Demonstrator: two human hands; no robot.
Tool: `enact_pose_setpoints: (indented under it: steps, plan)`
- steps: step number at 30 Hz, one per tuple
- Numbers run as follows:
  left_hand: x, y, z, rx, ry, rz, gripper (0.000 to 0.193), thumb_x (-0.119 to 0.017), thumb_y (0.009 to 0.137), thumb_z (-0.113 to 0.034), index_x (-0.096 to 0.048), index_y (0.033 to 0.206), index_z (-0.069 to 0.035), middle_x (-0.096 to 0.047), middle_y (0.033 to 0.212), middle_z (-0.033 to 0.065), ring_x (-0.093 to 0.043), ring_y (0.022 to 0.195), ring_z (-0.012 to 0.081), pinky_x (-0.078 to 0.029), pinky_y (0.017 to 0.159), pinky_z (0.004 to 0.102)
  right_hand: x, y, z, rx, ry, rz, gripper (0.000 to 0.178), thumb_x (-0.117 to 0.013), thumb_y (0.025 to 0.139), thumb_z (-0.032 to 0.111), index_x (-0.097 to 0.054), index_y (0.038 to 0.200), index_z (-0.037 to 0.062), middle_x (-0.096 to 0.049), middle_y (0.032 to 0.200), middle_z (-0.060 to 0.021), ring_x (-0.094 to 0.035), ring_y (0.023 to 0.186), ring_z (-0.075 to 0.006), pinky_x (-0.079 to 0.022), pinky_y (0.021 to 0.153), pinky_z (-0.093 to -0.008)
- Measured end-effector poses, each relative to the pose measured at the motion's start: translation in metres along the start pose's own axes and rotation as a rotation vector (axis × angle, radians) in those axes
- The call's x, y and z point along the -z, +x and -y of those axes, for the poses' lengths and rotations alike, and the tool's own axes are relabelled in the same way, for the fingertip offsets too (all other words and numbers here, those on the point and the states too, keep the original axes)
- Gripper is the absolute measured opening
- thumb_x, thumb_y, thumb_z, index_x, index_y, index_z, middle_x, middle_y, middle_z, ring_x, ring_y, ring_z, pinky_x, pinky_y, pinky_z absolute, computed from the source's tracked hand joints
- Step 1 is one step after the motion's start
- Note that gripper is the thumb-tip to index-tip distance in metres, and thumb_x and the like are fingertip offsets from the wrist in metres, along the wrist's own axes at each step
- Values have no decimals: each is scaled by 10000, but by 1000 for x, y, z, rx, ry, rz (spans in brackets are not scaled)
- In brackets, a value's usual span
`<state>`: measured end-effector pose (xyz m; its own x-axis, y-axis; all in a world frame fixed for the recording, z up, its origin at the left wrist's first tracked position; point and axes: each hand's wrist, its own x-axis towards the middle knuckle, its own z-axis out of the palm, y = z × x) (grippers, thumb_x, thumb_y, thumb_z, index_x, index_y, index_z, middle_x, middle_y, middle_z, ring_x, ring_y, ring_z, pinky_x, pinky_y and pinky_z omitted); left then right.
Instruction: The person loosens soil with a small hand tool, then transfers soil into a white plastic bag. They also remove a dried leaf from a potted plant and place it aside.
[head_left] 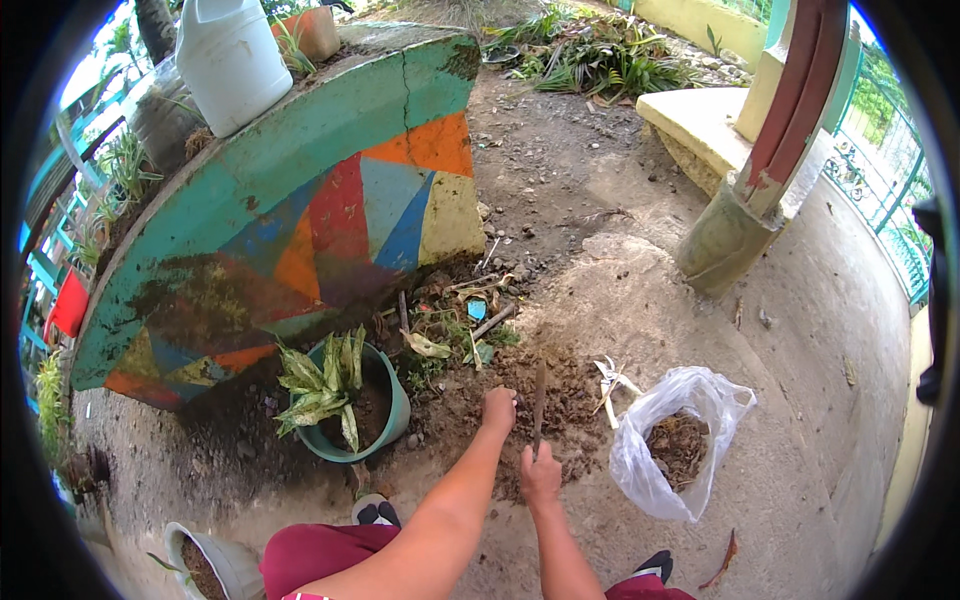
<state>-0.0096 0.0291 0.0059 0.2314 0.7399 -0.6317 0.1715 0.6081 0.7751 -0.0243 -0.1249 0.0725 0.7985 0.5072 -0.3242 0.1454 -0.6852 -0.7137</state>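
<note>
Shows rough ground (830, 360) beneath and all around the grip. Has a curved wall (340, 215) ahead and left of the grip, painted teal with bright angular patches. Leaves a pale bench (690, 105) and a dark red post (800, 110) farther off, ahead and to the right. Includes a heap of leaves (610, 60) far ahead of the grip, and a white jug (230, 65) up on the wall, far to the left. Keeps a clear plastic bag (635, 470), open at the top with brown dry matter (680, 455) inside, near and right of the grip. Has a green pot (395, 425) with a leafy plant (325, 390) to the left.

Spreads loose soil (575, 420) just ahead of and around the grip. Wraps the right hand (541, 472) tightly around the handle of a knife (540, 400), pointing the narrow blade forward over the soil. Curls the left hand (499, 410) low beside the blade, just left and ahead of the grip; cannot tell, with the inner fingers hidden, about any hold there. Shows a small blue scrap (477, 310) farther ahead, slightly left.
</note>
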Motion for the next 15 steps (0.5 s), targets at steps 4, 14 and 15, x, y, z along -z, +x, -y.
enact_pose_setpoints:
  steps: [4, 14, 15]
  plan:
    - [-3, 7, 6, -34, 72, -7, 199, -579, 845, -76, -568, 733, 89, -454, 634, 88, -434, 583, 186, -355, 535, 349, -8, 0, -16, -124, -154, 153, 304, -491, 871, 314, -532, 914, 17, -612, 806, -269, -590, 799, -450, -458, 700, -522]
    - [27, 62, 42, -388, 418, -14, 172, -594, 813, -89, -595, 770, 78, -516, 672, 99, -440, 576, 193, -350, 537, 358, -10, -2, 15, 31, 76, 7, 291, -484, 875, 294, -525, 919, 9, -608, 773, -268, -592, 787, -450, -460, 700, -518]
    - [19, 53, 38, -296, 339, -15, 170, -594, 814, -93, -598, 778, 74, -506, 673, 92, -426, 569, 191, -345, 538, 360, -13, -2, 6, -41, -41, 95, 298, -482, 867, 298, -531, 928, 10, -606, 777, -276, -591, 801, -453, -460, 715, -516]
